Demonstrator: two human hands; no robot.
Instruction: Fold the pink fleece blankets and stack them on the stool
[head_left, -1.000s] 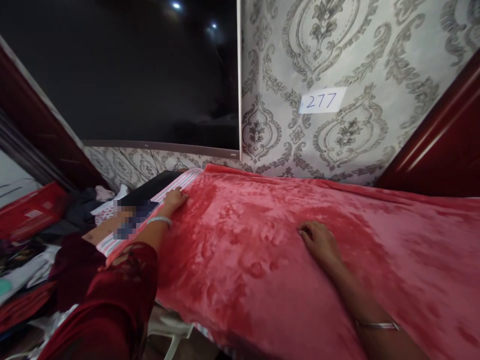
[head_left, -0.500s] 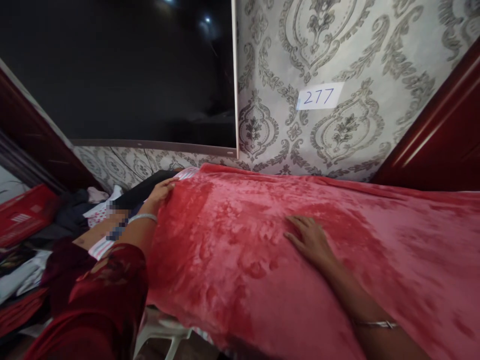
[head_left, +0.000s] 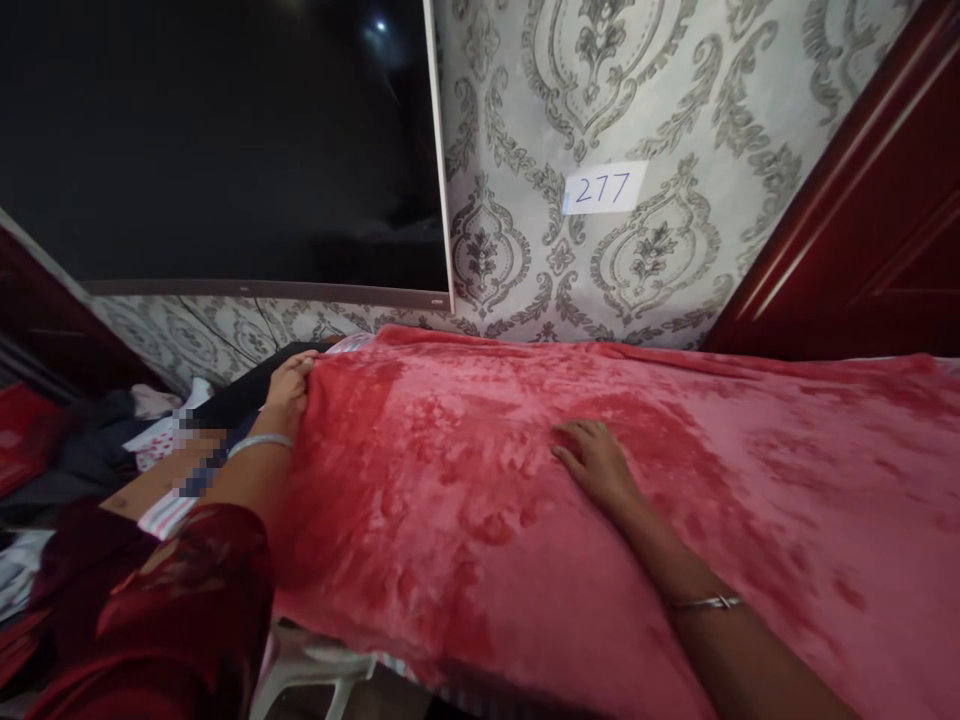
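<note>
A red and pink plush blanket (head_left: 465, 560) lies spread out below me, with soft darker patches in its pile. At its left edge, my left hand (head_left: 291, 385) is closed on the blanket's border, fingers curled over it. A silver bangle circles that wrist. My right hand (head_left: 600, 460) rests palm down on the middle of the blanket, its fingers loosely bent and apart, holding nothing. That wrist wears a thin bracelet (head_left: 709, 603). Striped fabric (head_left: 352, 343) peeks out from under the blanket's far left corner.
A large dark screen (head_left: 247, 150) hangs on the patterned wall, near a paper marked 277 (head_left: 606, 188). Red wooden panels (head_left: 847, 220) rise at the right. Piled clothes (head_left: 82, 440) lie at left. A pale plastic stool (head_left: 315, 670) stands below the blanket's near edge.
My view has swung a little to the right. The left hand's fingers have curled more tightly at the blanket's edge. My right hand stays on much the same spot of the blanket.
</note>
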